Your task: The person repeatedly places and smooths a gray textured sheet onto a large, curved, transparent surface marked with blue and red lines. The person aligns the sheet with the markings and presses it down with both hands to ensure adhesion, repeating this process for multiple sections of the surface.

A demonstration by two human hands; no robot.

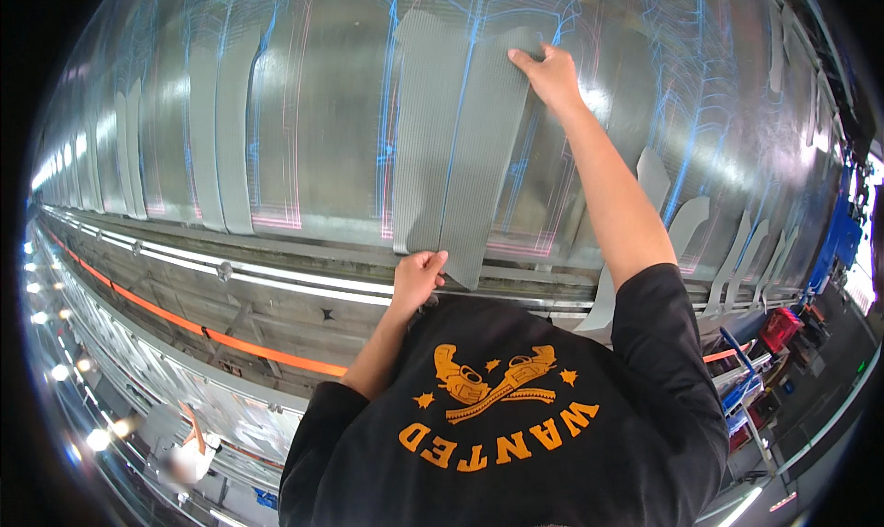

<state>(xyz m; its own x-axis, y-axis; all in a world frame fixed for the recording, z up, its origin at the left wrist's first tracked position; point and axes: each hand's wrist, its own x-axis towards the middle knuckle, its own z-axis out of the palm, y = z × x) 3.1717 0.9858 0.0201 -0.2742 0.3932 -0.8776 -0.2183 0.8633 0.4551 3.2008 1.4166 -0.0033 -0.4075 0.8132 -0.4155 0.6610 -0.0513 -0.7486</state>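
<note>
Two grey ribbed fabric panels lie side by side on a long glossy table marked with blue and pink outlines. My right hand (550,74) pinches the upper right edge of the right-hand fabric panel (483,150), its thumb on top. At that panel's lower left corner, by the table's near edge, my left hand (420,276) is closed with thumb and finger on the fabric. The panel's bottom end hangs slightly past the edge. Flat to its left is the other fabric panel (425,131), their long sides meeting along a blue line.
More grey panels (205,131) lie in pairs along the table (341,94) to the left, and further panels (686,228) to the right. A metal rail (304,283) and an orange strip (285,353) run below the near edge. Another person (191,455) stands far lower left. A red crate (781,329) is at right.
</note>
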